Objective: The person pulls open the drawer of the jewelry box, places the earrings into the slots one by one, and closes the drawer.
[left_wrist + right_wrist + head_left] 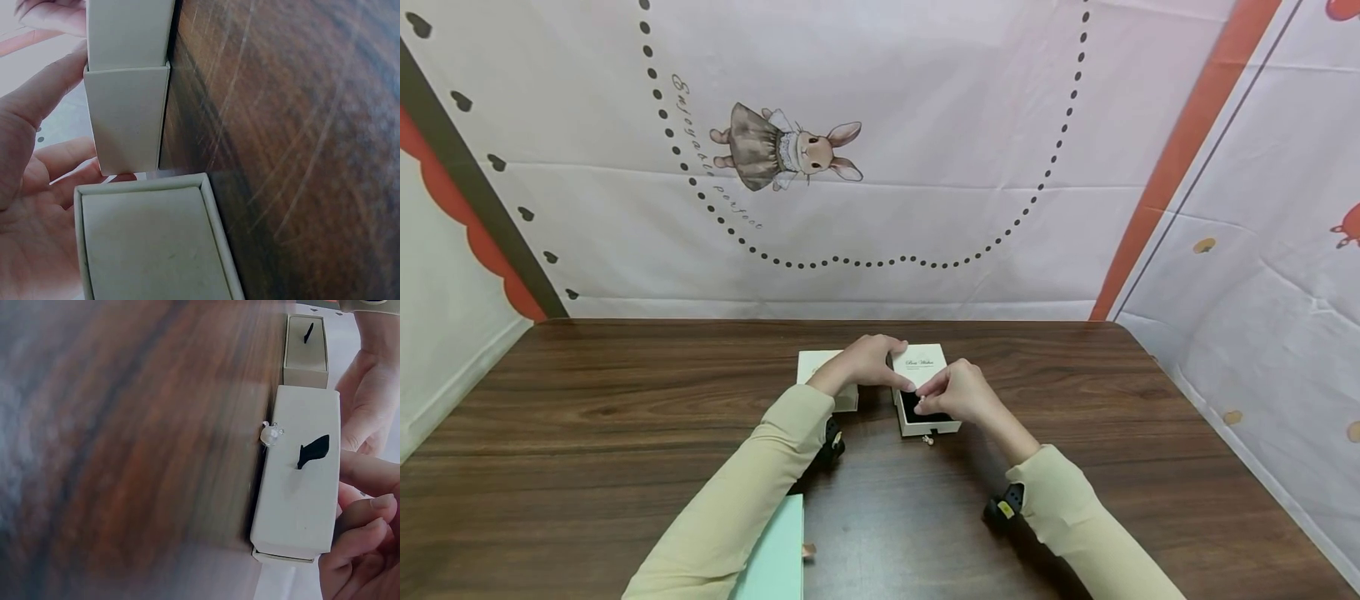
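Observation:
A white drawer-style gift box (pixel 919 357) with printed lettering stands pulled partly out, its black-lined tray (pixel 928 427) facing me. My left hand (pixel 867 360) grips the sleeve of this box; the thumb touches near the seam with the tray in the left wrist view. Over the tray, my right hand (pixel 961 393) pinches a small pale thing (pixel 922 398), too small to make out. A pearl earring (pixel 270 435) lies on the table before the tray front, near its black ribbon tab (pixel 314 450). The right fingertips are partly hidden behind the box in the right wrist view.
A second white box (pixel 847 400) with a black tab stands to the left, partly behind my left wrist. A mint-green flat item (pixel 778 550) lies under the left forearm at the near edge. The wooden table (pixel 625 433) meets a printed cloth backdrop (pixel 925 208).

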A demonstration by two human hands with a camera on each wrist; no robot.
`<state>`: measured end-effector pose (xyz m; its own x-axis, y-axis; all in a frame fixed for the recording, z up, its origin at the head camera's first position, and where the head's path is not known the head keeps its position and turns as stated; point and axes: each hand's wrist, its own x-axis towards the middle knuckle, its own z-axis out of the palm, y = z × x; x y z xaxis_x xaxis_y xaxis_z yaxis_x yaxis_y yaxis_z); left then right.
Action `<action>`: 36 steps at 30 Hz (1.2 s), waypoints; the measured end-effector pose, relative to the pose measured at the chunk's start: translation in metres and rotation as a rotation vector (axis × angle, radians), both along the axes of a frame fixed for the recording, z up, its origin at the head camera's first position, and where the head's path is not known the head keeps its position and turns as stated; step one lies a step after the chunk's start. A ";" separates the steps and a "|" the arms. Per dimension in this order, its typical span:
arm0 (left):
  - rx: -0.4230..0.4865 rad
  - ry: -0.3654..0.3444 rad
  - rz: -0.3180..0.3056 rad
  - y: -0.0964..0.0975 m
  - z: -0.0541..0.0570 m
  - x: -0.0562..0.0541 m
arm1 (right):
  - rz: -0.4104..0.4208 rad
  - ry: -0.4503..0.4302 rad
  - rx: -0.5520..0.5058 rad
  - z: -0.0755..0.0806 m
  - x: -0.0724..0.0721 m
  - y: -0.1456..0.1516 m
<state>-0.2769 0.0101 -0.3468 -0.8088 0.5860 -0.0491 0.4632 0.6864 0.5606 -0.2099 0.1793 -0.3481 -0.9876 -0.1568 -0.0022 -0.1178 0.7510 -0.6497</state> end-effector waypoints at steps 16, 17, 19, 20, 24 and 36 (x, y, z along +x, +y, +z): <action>0.003 -0.011 0.006 -0.001 0.001 0.001 | 0.028 -0.018 0.024 -0.001 0.000 -0.004; 0.002 -0.013 0.006 -0.001 0.001 0.001 | 0.032 -0.015 0.028 -0.001 0.000 -0.004; 0.001 -0.018 0.006 -0.001 0.001 0.002 | 0.051 -0.008 0.033 0.000 0.001 -0.003; 0.002 -0.020 0.006 -0.001 0.001 0.002 | 0.062 -0.006 0.033 0.000 0.001 -0.003; 0.004 -0.026 0.004 0.000 0.002 0.003 | 0.135 0.017 0.047 -0.001 0.002 0.000; 0.004 -0.016 0.006 -0.001 0.001 0.002 | 0.141 0.048 0.058 -0.003 0.002 -0.001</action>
